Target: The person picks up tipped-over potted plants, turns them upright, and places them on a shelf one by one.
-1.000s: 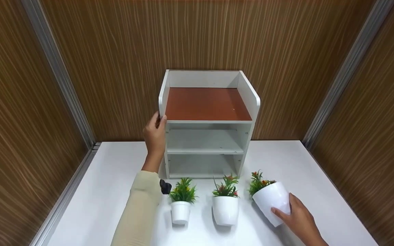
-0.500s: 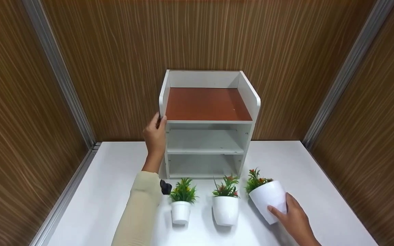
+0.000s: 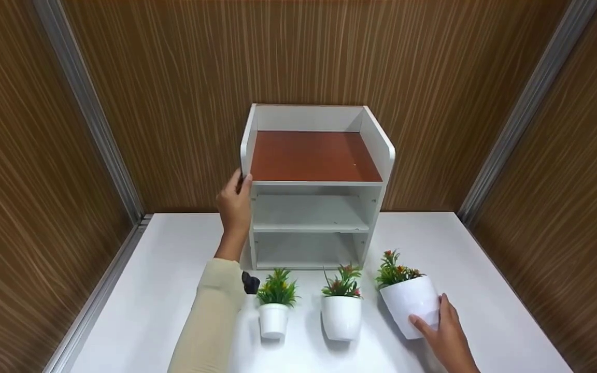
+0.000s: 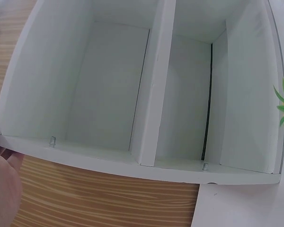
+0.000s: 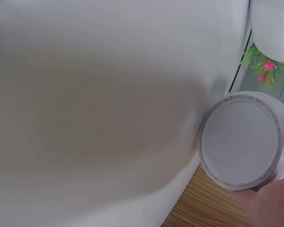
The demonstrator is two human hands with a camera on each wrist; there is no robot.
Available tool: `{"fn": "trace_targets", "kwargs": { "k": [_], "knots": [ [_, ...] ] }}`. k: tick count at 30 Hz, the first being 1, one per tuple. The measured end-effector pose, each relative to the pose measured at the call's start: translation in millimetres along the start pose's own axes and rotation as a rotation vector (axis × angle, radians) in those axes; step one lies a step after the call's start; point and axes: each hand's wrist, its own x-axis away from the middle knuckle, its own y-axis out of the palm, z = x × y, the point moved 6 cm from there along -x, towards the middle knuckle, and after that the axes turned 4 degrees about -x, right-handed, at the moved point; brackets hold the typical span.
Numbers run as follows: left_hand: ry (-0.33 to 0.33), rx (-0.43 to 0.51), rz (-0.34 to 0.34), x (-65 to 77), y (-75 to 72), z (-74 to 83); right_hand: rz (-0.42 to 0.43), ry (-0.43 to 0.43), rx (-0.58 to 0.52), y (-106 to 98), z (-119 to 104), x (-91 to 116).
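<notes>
A small white shelf unit (image 3: 311,231) with a reddish-brown top board (image 3: 314,155) stands against the back wall. My left hand (image 3: 235,207) grips its left side panel, thumb at the front edge and fingers around the outer face. At the right, a white flowerpot (image 3: 407,303) with red-flowered greenery (image 3: 396,272) leans to the left in my right hand (image 3: 449,331), held between thumb and fingers. The right wrist view shows that pot's round base (image 5: 240,141) facing the camera, lifted off the table. In the left wrist view, only part of the left hand (image 4: 2,189) shows.
Two more potted plants sit before the shelf: a small pot (image 3: 273,321) with yellow-flecked leaves and a larger pot (image 3: 341,318) with red flowers. All this is on a white table (image 3: 174,290), enclosed by wood-grain walls (image 3: 309,52) at the back and both sides.
The held flowerpot has shifted slightly and turned somewhat more upright in my right hand. My left hand has stayed on the shelf panel.
</notes>
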Motion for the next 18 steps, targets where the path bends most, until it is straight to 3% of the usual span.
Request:
{"fn": "trace_targets", "kwargs": {
  "k": [11, 18],
  "knots": [
    [0.006, -0.002, 0.000, -0.9, 0.0, -0.6, -0.054, 0.063, -0.082, -4.6, 10.4, 4.2],
    [-0.018, 0.000, -0.001, -1.1, -0.2, -2.2, -0.004, 0.058, -0.097, -8.2, 9.6, 9.8]
  ]
}}
